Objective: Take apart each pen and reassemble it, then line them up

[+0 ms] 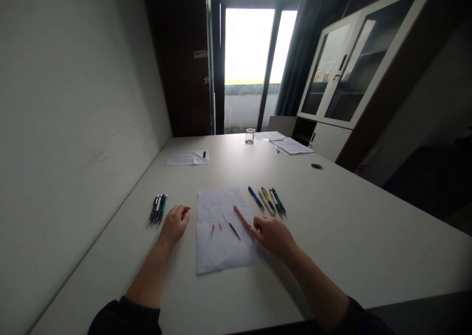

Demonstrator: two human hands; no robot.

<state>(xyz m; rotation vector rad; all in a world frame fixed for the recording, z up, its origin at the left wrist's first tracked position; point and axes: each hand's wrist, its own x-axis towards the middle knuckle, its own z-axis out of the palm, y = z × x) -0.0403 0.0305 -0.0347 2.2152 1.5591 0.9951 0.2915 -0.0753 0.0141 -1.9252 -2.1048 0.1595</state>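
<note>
A sheet of lined, handwritten paper (217, 254) lies in front of me. On it rest a red pen barrel (241, 215), a pen refill (232, 228) with a dark lower half, a tiny spring-like piece (220, 226) and a small red pen part (213, 228). My right hand (273, 234) is at the paper's right edge, its fingers curled and closed at the lower end of the red barrel. To the left of the sheet, my left hand (177, 223) rests on the table, holding nothing, fingers loosely bent and a little apart.
Several pens (158, 209) lie left of my left hand; another group with a blue pen (255, 198) and a yellow pen (268, 200) lies beyond my right. Farther back are a glass (250, 136), papers (293, 145), another sheet (188, 158) and a cable hole (316, 167).
</note>
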